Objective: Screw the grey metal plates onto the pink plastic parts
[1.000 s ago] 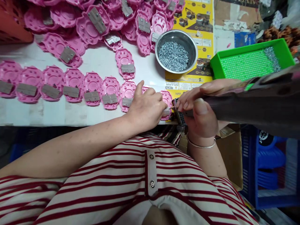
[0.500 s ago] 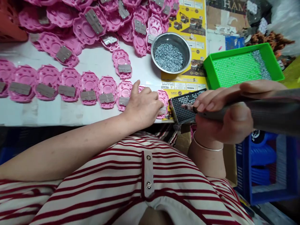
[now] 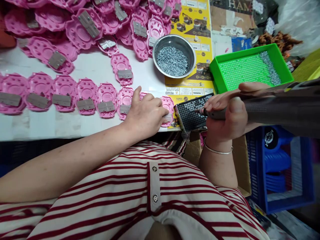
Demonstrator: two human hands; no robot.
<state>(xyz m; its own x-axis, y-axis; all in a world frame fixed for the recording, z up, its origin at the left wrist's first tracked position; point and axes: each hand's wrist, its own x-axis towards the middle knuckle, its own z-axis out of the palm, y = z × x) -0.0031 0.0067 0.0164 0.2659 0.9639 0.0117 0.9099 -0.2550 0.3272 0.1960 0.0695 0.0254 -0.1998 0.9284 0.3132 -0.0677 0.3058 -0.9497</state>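
My left hand (image 3: 145,116) lies palm down over the near end of a row of pink plastic parts. Its thumb and forefinger close on the grey plate of the rightmost pink plastic part (image 3: 168,104), with the little finger sticking out. My right hand (image 3: 225,116) is wrapped round a dark power screwdriver (image 3: 272,111), held almost level. The screwdriver's bit points at a black perforated tray (image 3: 186,116) dotted with small screws; whether it touches a screw I cannot tell. Most of the pink part beneath my left hand is hidden.
A steel bowl (image 3: 173,75) of screws stands behind the tray. To the right is a green basket (image 3: 216,75) with more screws. Pink parts with grey plates (image 3: 85,25) are heaped at the back left. Below the table, at right, stands a blue crate (image 3: 257,186).
The view has shifted slightly, so the table's things sit farther left. My right hand and the screwdriver have changed angle a little, with the bit still over the black tray. My left hand keeps its place.
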